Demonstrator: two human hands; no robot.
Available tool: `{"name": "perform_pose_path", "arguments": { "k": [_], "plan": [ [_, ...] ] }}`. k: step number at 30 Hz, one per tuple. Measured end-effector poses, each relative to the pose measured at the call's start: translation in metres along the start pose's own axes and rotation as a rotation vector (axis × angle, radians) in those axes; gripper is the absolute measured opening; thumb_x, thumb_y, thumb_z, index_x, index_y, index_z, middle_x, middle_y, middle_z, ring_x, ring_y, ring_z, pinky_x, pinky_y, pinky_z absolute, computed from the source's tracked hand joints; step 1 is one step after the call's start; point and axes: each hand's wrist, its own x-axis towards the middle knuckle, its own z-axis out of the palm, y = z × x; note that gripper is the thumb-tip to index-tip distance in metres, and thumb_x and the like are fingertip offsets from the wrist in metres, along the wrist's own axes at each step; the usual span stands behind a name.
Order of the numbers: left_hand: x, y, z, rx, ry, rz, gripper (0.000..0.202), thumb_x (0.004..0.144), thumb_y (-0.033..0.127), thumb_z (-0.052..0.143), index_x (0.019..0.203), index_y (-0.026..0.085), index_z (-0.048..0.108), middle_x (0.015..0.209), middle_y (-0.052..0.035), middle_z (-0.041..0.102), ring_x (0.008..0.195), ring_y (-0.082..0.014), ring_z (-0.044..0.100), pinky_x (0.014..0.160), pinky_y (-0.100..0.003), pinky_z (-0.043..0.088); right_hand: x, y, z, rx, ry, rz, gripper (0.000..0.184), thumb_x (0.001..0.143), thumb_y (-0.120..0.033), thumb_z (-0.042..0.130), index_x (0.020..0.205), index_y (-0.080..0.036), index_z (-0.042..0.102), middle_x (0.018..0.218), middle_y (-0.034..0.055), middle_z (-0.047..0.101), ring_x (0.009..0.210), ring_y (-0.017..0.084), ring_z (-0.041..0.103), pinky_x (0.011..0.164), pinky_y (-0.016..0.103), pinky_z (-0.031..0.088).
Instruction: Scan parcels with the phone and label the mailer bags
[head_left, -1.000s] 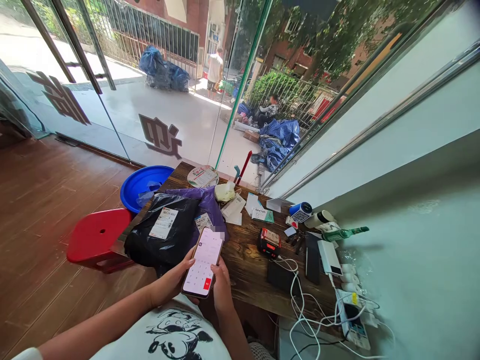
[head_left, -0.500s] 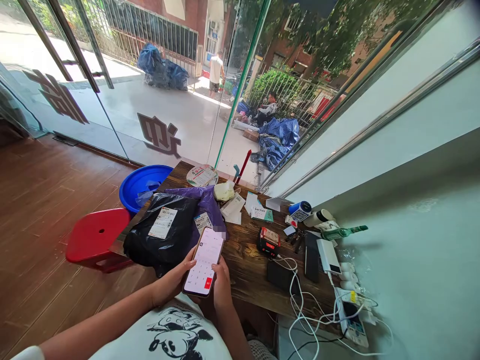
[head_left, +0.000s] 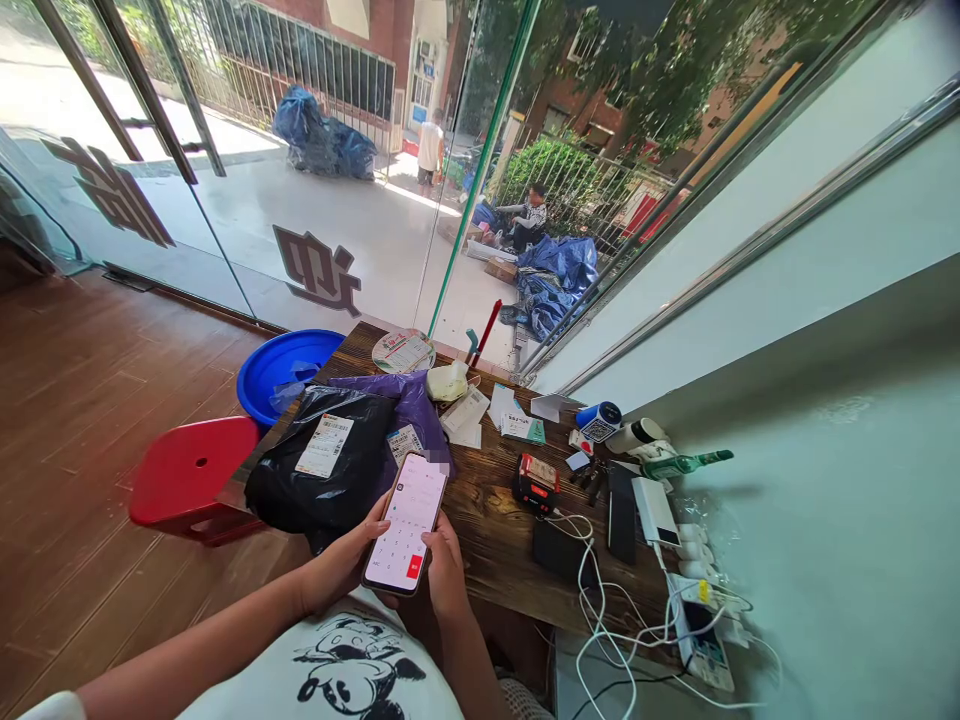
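Note:
Between my hands is a smartphone (head_left: 405, 525), its lit screen showing a number keypad with a red key at the lower right. My left hand (head_left: 358, 545) is closed around its left edge, thumb over the screen. On the opposite edge my right hand (head_left: 445, 560) grips it, with that thumb at the keypad too. Just beyond the phone, a black plastic parcel (head_left: 292, 490) with a white label lies on the wooden table (head_left: 487, 560). A purple parcel (head_left: 427, 415) lies partly under the black one.
A red stool (head_left: 180, 470) and a blue tub (head_left: 262, 370) stand left of the table. On the right are a black-and-red device (head_left: 535, 483), a power bank (head_left: 655, 510), a green bottle (head_left: 686, 463) and tangled white cables (head_left: 600, 620). Two people are outside the glass.
The phone and both hands stay nearly where they were; the whole view has shifted very slightly. Outside, the seated person's arm now reaches out to the left.

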Motion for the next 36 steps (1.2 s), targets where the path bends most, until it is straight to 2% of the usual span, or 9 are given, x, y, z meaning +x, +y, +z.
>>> {"name": "perform_pose_path", "arguments": {
  "k": [3,8,11,16,20,25,30,34,36],
  "plan": [
    [0.0,-0.001,-0.002,-0.023,-0.016,0.002,0.077,0.088,0.043,0.05,0.149,0.047,0.003,0.146,-0.0102,0.039,0.085,-0.0248,0.061,0.054,-0.031,0.053,-0.001,-0.001,0.0,-0.008,-0.005,-0.006,0.047,0.059,-0.03,0.056,0.103,-0.019,0.067,0.092,0.0035,0.074,0.085,0.024,0.068,0.078,0.036,0.054],
    [-0.002,-0.002,-0.004,-0.054,-0.002,-0.032,0.085,0.084,0.037,0.05,0.151,0.039,-0.002,0.141,-0.0148,0.044,0.089,-0.028,0.061,0.053,-0.031,0.053,-0.001,0.0,-0.001,-0.01,-0.033,0.002,0.046,0.06,-0.03,0.056,0.103,-0.019,0.066,0.094,0.004,0.074,0.086,0.024,0.068,0.078,0.036,0.053],
    [-0.002,-0.002,-0.003,-0.08,0.006,-0.03,0.086,0.082,0.031,0.05,0.15,0.041,-0.001,0.137,-0.0134,0.049,0.087,-0.0276,0.063,0.052,-0.03,0.053,-0.001,0.002,-0.002,-0.003,-0.056,0.001,0.049,0.061,-0.029,0.056,0.108,-0.018,0.064,0.098,0.0046,0.073,0.09,0.025,0.067,0.082,0.037,0.052],
    [0.0,0.001,0.004,0.003,0.118,-0.048,0.086,0.084,0.034,0.049,0.152,0.031,-0.004,0.125,-0.0181,0.056,0.074,-0.0263,0.063,0.048,-0.034,0.053,-0.004,0.003,-0.005,-0.039,-0.154,-0.038,0.06,0.057,-0.019,0.056,0.117,-0.02,0.06,0.108,0.0043,0.071,0.095,0.023,0.065,0.084,0.036,0.052],
    [0.0,0.001,0.005,0.004,0.102,-0.044,0.086,0.083,0.033,0.045,0.151,0.031,-0.007,0.128,-0.018,0.054,0.075,-0.0267,0.063,0.048,-0.035,0.054,-0.007,0.004,-0.004,-0.079,-0.161,-0.053,0.056,0.064,-0.025,0.061,0.12,-0.019,0.058,0.108,0.0063,0.071,0.092,0.023,0.066,0.082,0.037,0.053],
    [-0.002,-0.001,-0.001,-0.025,0.055,-0.02,0.088,0.078,0.034,0.048,0.152,0.034,0.001,0.135,-0.0165,0.049,0.075,-0.0261,0.063,0.049,-0.037,0.055,-0.005,0.007,-0.004,0.026,-0.126,-0.032,0.055,0.065,-0.027,0.056,0.118,-0.018,0.059,0.108,0.0065,0.071,0.096,0.025,0.066,0.085,0.038,0.052],
    [0.001,-0.005,-0.001,0.01,0.13,-0.029,0.089,0.076,0.033,0.056,0.151,0.033,0.009,0.127,-0.0164,0.056,0.076,-0.0269,0.064,0.048,-0.034,0.054,-0.001,0.008,-0.005,0.004,-0.109,-0.018,0.052,0.066,-0.03,0.055,0.117,-0.018,0.059,0.109,0.0061,0.071,0.097,0.025,0.066,0.088,0.039,0.051],
    [0.002,-0.003,0.006,0.103,0.244,-0.025,0.098,0.074,0.041,0.065,0.152,0.026,0.008,0.111,-0.0166,0.063,0.062,-0.0213,0.061,0.043,-0.03,0.05,-0.006,0.007,-0.007,-0.031,-0.211,-0.045,0.057,0.066,-0.024,0.058,0.122,-0.019,0.054,0.119,0.0073,0.067,0.106,0.025,0.063,0.093,0.039,0.049],
    [0.001,0.001,0.008,0.122,0.233,-0.03,0.096,0.076,0.039,0.064,0.152,0.025,0.008,0.113,-0.0165,0.063,0.063,-0.021,0.061,0.045,-0.028,0.05,-0.009,0.007,-0.009,-0.085,-0.285,-0.083,0.065,0.065,-0.021,0.063,0.128,-0.02,0.047,0.125,0.0091,0.064,0.111,0.026,0.061,0.094,0.04,0.048]
  ]
}}
